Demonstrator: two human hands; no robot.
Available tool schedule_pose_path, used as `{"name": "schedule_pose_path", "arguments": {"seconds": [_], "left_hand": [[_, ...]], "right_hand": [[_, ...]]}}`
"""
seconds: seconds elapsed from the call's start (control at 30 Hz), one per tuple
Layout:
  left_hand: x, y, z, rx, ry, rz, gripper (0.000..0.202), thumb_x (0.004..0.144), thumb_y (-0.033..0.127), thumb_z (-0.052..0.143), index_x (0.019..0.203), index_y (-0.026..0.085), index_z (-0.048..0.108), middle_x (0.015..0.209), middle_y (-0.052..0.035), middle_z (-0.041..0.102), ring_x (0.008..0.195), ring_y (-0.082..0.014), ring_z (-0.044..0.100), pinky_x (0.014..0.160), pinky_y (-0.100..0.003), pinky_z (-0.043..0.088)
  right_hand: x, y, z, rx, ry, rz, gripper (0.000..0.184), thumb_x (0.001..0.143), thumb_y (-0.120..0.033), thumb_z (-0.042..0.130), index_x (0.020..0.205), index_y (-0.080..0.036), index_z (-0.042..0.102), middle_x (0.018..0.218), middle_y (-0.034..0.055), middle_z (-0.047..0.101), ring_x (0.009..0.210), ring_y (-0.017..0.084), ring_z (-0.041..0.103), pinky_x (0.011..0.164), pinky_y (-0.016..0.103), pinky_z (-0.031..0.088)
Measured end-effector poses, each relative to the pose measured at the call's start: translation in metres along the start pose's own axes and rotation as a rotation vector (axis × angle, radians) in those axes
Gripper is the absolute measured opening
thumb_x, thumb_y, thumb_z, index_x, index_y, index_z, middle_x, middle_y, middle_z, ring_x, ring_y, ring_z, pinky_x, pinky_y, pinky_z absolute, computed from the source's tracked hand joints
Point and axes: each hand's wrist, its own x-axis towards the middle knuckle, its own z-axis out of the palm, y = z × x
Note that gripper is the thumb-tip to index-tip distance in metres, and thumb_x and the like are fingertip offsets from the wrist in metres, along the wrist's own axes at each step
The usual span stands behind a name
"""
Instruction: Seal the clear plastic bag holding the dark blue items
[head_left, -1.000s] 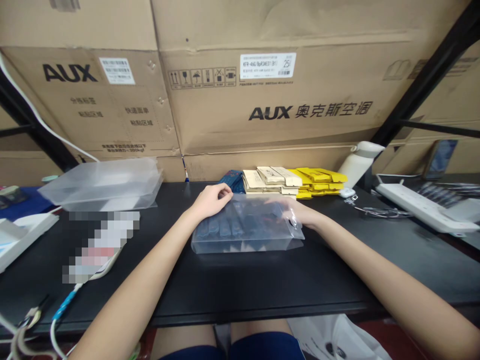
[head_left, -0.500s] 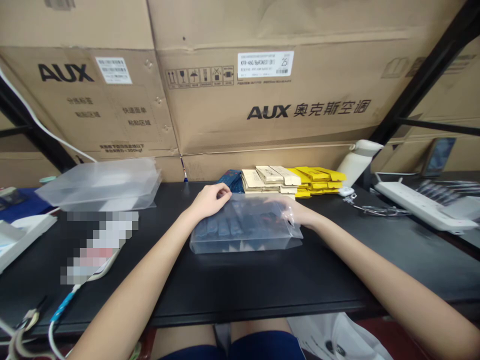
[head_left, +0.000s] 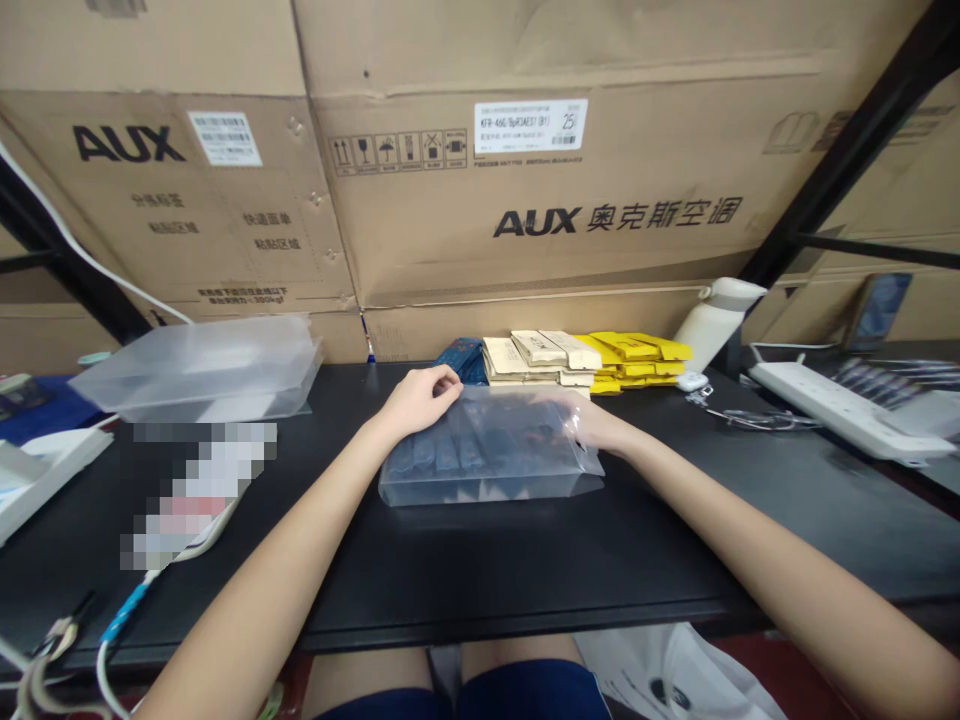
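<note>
A clear plastic box (head_left: 487, 465) with dark blue items inside lies on the black table (head_left: 525, 560) in front of me. My left hand (head_left: 421, 398) pinches the box's far left top edge with curled fingers. My right hand (head_left: 592, 425) is at the box's right end, its fingers partly behind the clear plastic, holding that end. Just behind the box lie a dark blue patterned item (head_left: 461, 356), a stack of beige card packs (head_left: 534, 360) and a stack of yellow card packs (head_left: 637, 358).
A pile of flattened clear plastic boxes (head_left: 202, 368) sits at the back left. A white bottle (head_left: 716, 318) leans at the back right, near keys (head_left: 757, 422) and a white power strip (head_left: 847, 415). Cables (head_left: 112, 620) hang at the front left. Large cardboard cartons (head_left: 540, 190) wall the back.
Almost nothing has moved; both hands stay on the clear box, and the view has drifted slightly.
</note>
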Motion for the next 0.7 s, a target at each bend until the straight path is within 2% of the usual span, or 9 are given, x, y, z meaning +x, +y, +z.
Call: {"name": "schedule_pose_path", "arguments": {"seconds": [0.23,0.43,0.7], "left_hand": [[0.0,-0.0006,0.0002,-0.003,0.001,0.005,0.017,0.083,0.029,0.051,0.085,0.019,0.064,0.087,-0.0033,0.072,0.082,-0.0182,0.066,0.078,-0.029,0.05],[0.0004,-0.001,0.0007,-0.008,0.002,0.008,0.017,0.083,0.03,0.051,0.085,0.019,0.064,0.087,-0.003,0.071,0.082,-0.018,0.066,0.077,-0.029,0.049],[-0.0002,-0.0013,0.0007,0.003,-0.002,0.005,0.018,0.084,0.03,0.05,0.086,0.019,0.064,0.088,-0.0032,0.072,0.084,-0.0184,0.066,0.079,-0.03,0.049]], "right_hand": [[0.0029,0.0014,-0.0001,-0.01,0.001,-0.004,0.052,0.048,-0.014,0.069,0.099,-0.014,0.07,0.111,0.0112,0.067,0.108,0.035,0.058,0.098,0.048,0.041],[0.0015,-0.0042,-0.0001,0.007,-0.009,-0.029,0.047,0.05,-0.016,0.068,0.097,-0.019,0.071,0.107,0.0069,0.069,0.105,0.033,0.059,0.095,0.046,0.043],[0.0013,-0.0003,-0.0003,0.001,0.0,-0.026,0.049,0.049,-0.015,0.069,0.098,-0.017,0.071,0.108,0.0087,0.069,0.105,0.033,0.059,0.096,0.048,0.042]]}}
